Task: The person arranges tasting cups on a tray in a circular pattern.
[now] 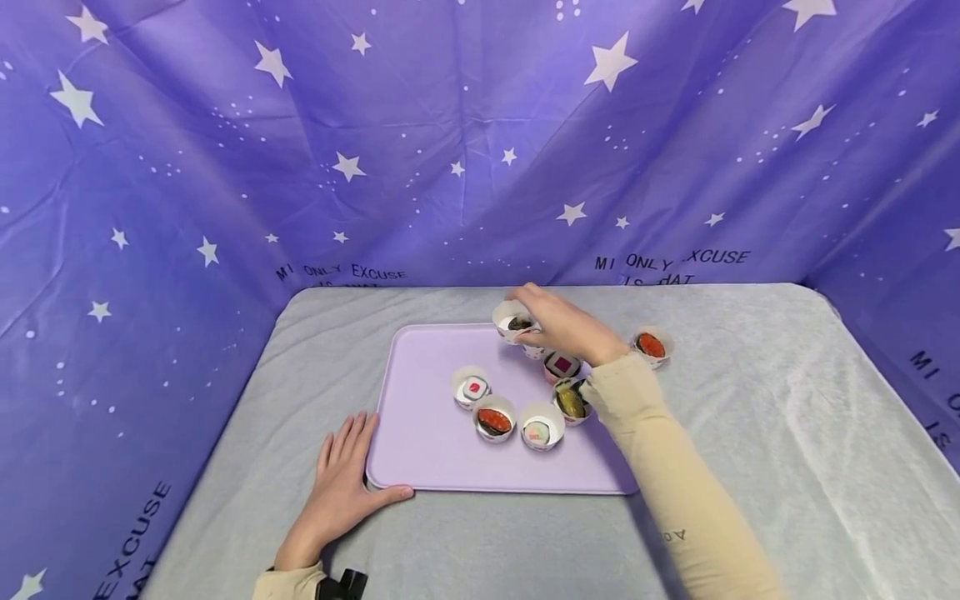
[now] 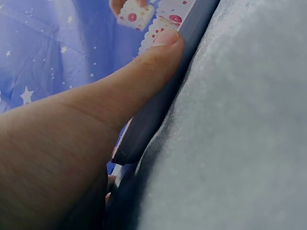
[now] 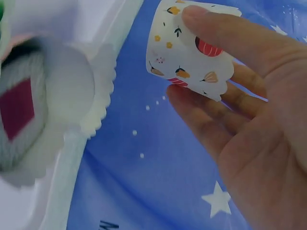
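Observation:
My right hand (image 1: 566, 325) grips a paper baking cup (image 1: 507, 320) by its wall, over the far edge of the lilac tray (image 1: 420, 458). A dark-topped sushi piece sits inside it. The right wrist view shows the cup's printed side (image 3: 165, 52) between thumb and fingers, raised off the tray. My left hand (image 1: 341, 483) rests at the tray's near left corner, fingers straight along the left side, thumb (image 2: 160, 55) against the front edge. Partly hidden just below the held cup is another cup (image 1: 533, 352); beside it stands one with purple-centred sushi (image 1: 561, 365).
More sushi cups stand on the tray: a red-centred roll (image 1: 474, 388), red roe (image 1: 494, 420), a pale roll (image 1: 537, 432) and a yellow-green piece (image 1: 572, 402). Off the tray, a second roe cup (image 1: 651, 345) stands on the grey cloth (image 1: 787, 417). A starry curtain (image 1: 465, 125) hangs behind.

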A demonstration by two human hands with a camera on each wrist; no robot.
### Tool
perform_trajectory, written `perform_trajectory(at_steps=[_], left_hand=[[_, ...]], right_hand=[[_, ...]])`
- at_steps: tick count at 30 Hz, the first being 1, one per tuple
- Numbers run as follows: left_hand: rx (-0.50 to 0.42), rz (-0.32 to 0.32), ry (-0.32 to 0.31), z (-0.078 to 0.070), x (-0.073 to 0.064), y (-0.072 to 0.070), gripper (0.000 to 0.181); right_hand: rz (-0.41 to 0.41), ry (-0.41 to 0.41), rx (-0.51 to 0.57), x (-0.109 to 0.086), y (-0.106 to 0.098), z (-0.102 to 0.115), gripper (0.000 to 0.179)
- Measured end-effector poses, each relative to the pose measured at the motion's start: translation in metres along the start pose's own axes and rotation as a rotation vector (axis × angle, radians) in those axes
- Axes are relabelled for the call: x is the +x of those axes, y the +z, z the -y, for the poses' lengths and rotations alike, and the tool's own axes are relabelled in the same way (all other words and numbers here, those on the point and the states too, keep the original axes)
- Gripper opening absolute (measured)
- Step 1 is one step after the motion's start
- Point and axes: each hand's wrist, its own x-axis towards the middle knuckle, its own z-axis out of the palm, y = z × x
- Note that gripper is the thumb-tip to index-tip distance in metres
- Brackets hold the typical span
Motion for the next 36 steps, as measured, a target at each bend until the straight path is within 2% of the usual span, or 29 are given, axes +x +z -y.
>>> perform_trajectory(at_steps=[13,19,25,36], left_hand=[[-0.004,0.011,-0.016,0.0,-0.001,-0.001,0.12],[0.009,0.004,-0.009,0.0,0.0,0.001,0.12],[0.013,-0.001,-0.006,-0.001,0.001,0.001,0.12],[0.004,0.017,-0.019,-0.002,0.001,0.0,0.121]], right_hand=[[0.037,-0.034,-0.002,0.023,0.026,0.01,0.063],[0.061,-0.055,0.015,0.028,0.032,0.018,0.062],[0.092,-0.027,0.028,0.033,0.04,0.02,0.061],[0.141,-0.035,-0.014,0.037,0.049,0.022,0.059]])
